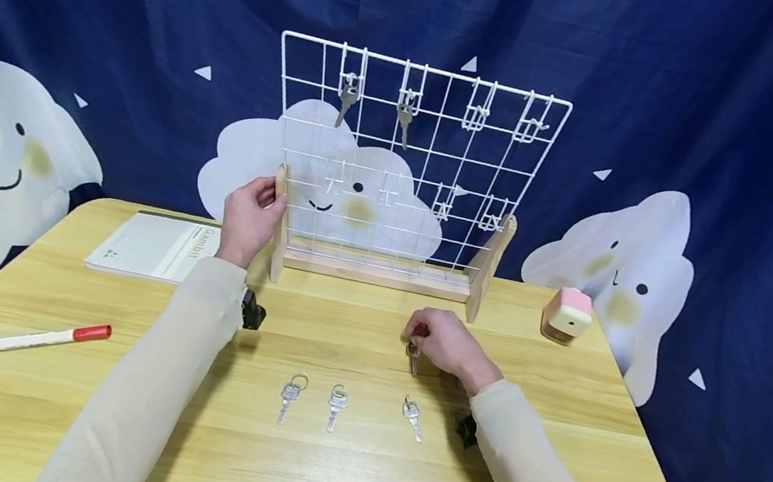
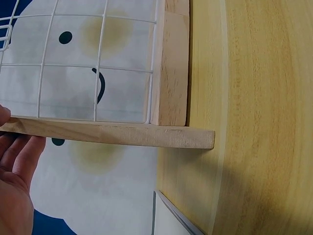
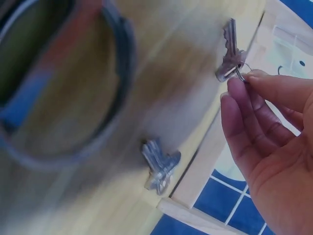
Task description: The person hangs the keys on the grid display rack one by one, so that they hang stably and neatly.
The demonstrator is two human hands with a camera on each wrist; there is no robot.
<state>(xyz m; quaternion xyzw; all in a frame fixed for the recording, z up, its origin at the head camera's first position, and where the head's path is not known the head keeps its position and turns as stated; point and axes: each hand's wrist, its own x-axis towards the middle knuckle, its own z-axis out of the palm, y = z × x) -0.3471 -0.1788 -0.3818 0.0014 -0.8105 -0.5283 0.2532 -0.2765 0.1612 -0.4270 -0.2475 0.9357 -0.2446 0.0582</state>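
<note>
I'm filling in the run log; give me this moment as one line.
left hand: grips rack post | right hand: pinches key by its ring | table: three keys | rack hooks: two keys

both arms reach forward in pale sleeves. the left hand (image 1: pixel 249 218) is up high and far out, thumb and fingers curled. the right hand (image 1: pixel 442 341) is low, palm down, its fingertips (image 3: pixel 236 87) pinched tight together.
</note>
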